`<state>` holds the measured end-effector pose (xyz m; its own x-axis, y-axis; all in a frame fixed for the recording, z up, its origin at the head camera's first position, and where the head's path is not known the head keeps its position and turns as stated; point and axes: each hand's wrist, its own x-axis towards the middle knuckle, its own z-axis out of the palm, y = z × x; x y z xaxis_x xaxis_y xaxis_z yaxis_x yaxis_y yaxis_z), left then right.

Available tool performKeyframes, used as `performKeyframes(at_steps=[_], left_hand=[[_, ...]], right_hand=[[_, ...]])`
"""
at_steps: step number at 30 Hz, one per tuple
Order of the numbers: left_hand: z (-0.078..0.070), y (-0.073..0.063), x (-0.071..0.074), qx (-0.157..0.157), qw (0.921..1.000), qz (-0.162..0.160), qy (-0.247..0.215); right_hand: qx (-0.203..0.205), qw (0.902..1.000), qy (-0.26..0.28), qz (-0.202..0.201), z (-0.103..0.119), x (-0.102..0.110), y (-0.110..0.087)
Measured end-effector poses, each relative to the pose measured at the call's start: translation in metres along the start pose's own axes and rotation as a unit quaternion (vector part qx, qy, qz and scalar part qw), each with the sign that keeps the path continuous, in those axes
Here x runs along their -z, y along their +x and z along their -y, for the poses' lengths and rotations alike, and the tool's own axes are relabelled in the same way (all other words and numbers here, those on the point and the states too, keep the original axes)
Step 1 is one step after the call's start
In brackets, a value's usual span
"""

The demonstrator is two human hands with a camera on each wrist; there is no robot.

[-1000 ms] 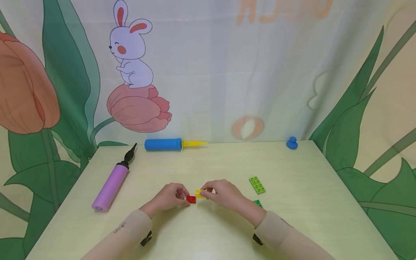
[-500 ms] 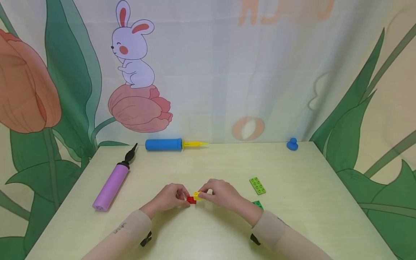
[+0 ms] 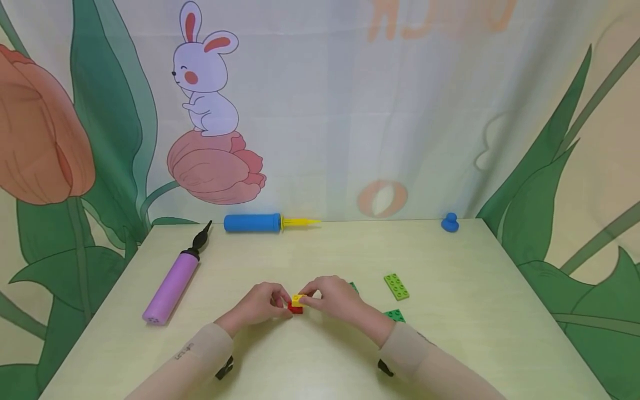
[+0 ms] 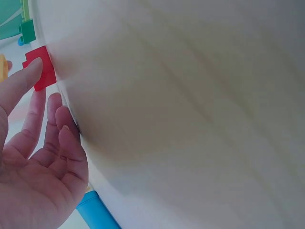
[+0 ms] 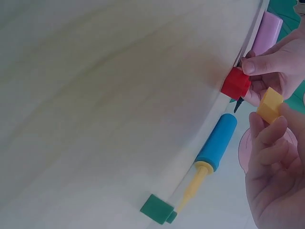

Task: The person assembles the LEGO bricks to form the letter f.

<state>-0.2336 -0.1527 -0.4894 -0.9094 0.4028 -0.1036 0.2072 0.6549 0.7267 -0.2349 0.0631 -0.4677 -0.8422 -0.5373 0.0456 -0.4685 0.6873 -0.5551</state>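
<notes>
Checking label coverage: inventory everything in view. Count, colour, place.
Table: 1, pale wood, centre
Red brick: 1, red, in left hand
Yellow brick: 1, yellow, in right hand, above red brick
Lime brick: 1, lime, table's right
Green bricks: 2, green, one beyond right hand, one to its right; partly hidden
Purple pump: 1, purple and black, left side
Blue pump: 1, blue and yellow, far edge
Knob-shaped piece: 1, blue, far right
Printed backdrop: 1, multicoloured, behind table
Sleeves: 2, beige, forearms
Straps: 2, black, by sleeves
Hands: 2, centre
</notes>
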Motion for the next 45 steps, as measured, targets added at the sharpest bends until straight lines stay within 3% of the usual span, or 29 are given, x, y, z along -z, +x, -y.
performKeyframes(at_steps=[16, 28, 39, 45], left_hand=[[0.002, 0.001, 0.0, -0.003, 1.0, -0.001, 0.006], [0.002, -0.001, 0.0, 0.005, 0.9999, -0.008, -0.011], [0.002, 0.0, 0.0, 0.002, 1.0, -0.003, -0.003], [0.0, -0.001, 0.0, 0.004, 1.0, -0.004, -0.003]], right_hand=[[-0.013, 0.9998, -0.015, -0.008, 0.002, -0.012, 0.007], [-0.033, 0.9989, -0.029, 0.018, 0.012, -0.012, 0.01], [-0.034, 0.9987, 0.018, 0.034, 0.008, -0.009, 0.008], [-0.033, 0.9989, 0.013, 0.029, 0.007, -0.01, 0.009]])
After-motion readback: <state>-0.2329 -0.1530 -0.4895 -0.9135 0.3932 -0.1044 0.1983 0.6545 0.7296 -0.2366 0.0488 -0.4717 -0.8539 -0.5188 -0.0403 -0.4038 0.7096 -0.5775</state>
